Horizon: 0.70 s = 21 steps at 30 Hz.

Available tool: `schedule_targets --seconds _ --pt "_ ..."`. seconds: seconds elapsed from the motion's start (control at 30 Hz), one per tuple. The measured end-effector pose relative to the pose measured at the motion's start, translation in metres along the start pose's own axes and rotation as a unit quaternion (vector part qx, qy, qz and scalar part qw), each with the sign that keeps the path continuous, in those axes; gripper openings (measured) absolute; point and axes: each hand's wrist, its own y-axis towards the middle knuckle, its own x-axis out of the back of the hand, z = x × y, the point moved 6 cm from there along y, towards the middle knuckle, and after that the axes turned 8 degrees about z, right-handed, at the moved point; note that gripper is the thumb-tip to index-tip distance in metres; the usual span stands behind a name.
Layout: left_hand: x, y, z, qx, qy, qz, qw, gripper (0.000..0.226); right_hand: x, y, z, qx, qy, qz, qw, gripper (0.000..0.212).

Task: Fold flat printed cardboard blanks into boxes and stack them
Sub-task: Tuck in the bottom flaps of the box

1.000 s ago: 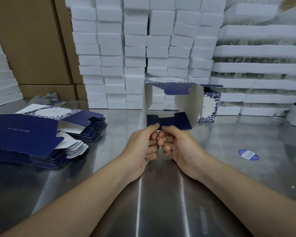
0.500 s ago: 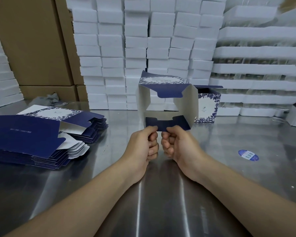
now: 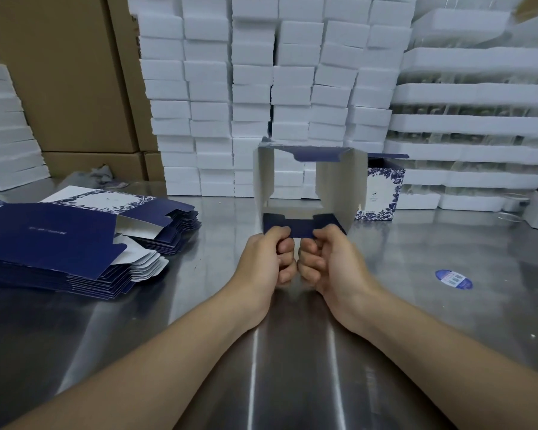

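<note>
The box [image 3: 336, 184] you are folding stands opened into a square tube directly ahead of you, at the middle of the steel table [image 3: 448, 321]. Its open end faces you: white inner walls at left and right, a navy panel across the top, and a notched navy flap [image 3: 302, 228] across the bottom. Whether the tube rests on the table cannot be told.

Your left hand [image 3: 271, 259] pinches the left part of that flap, thumb on top and fingers curled beneath. Your right hand [image 3: 330, 262] grips the right part in the same way. The two fists sit close together, knuckles facing.

To your left lies the stack of flat blanks [image 3: 59, 243], navy with white undersides, fanned slightly at its near edge. Just behind the tube, to its right, stands a finished box [image 3: 382, 193] with a blue floral print. A round blue sticker [image 3: 453, 279] lies on the table at your right.

At the back rise columns of white foam blocks [image 3: 252, 72], with long foam trays [image 3: 479, 125] to the right and brown cartons [image 3: 69, 72] to the left.
</note>
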Motion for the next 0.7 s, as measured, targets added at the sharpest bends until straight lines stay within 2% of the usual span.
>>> schedule_targets --seconds 0.23,0.33,0.5,0.7 --pt "0.000 0.000 -0.001 0.004 0.025 0.007 1.000 0.051 -0.003 -0.003 0.002 0.008 -0.037 0.008 0.999 0.039" --pt "0.001 0.000 0.000 0.001 0.004 0.000 1.000 0.050 -0.005 -0.004 0.002 0.004 -0.035 0.008 0.999 0.041" --pt "0.002 -0.001 0.000 -0.006 -0.009 -0.015 1.000 0.049 0.004 -0.003 0.001 0.017 0.044 -0.065 0.997 0.039" --pt "0.003 -0.002 -0.003 -0.008 0.016 -0.024 1.000 0.051 0.006 -0.001 -0.001 0.029 0.011 -0.070 0.997 0.036"
